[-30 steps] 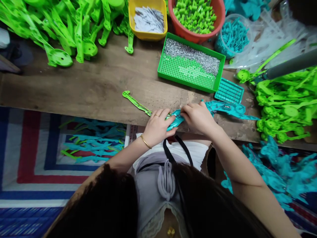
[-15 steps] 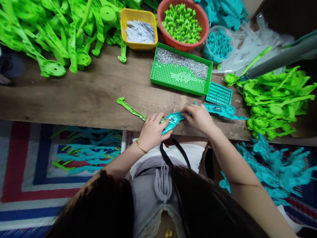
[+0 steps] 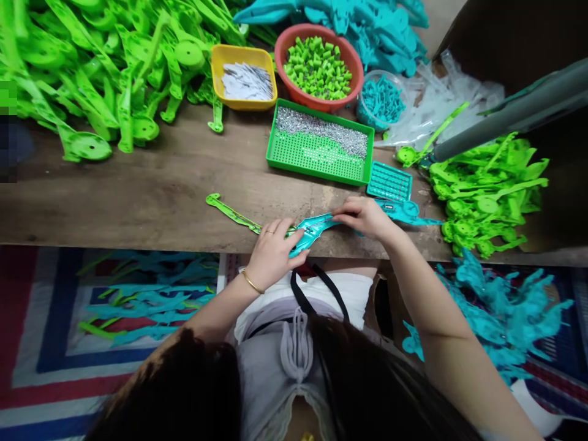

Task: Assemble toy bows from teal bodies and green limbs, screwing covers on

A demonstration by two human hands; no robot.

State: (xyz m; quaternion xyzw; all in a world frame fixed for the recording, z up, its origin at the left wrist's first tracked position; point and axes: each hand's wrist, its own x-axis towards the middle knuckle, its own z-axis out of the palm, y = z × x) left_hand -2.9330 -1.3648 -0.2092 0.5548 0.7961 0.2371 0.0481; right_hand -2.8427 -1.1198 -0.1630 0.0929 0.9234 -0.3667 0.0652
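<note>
At the table's front edge lies a long teal plastic part [image 3: 316,226], with small metal pieces set in its near section. My left hand [image 3: 277,248] is closed on its left end, thumb and fingers on the edges. A thin light-green plastic arm [image 3: 233,213] sticks out to the left from under that hand. My right hand [image 3: 365,217] pinches the teal part's narrow section farther right; what lies under its fingertips is hidden. Beyond the right hand a teal piece [image 3: 404,211] with a metal bit in it runs on to the right; whether it is joined is hidden.
Behind my hands stand a green perforated tray [image 3: 316,174] of small metal pieces and a teal ridged tray [image 3: 389,181]. Farther back are a yellow tub [image 3: 243,103], a red bowl [image 3: 316,99] and a clear tub [image 3: 381,101]. Green parts [image 3: 489,190] are heaped right, beneath a grey pole [image 3: 500,122].
The whole view has shifted, so the table's things sit farther left and most a little lower. Both hands keep their hold on the teal part, with little change of pose.
</note>
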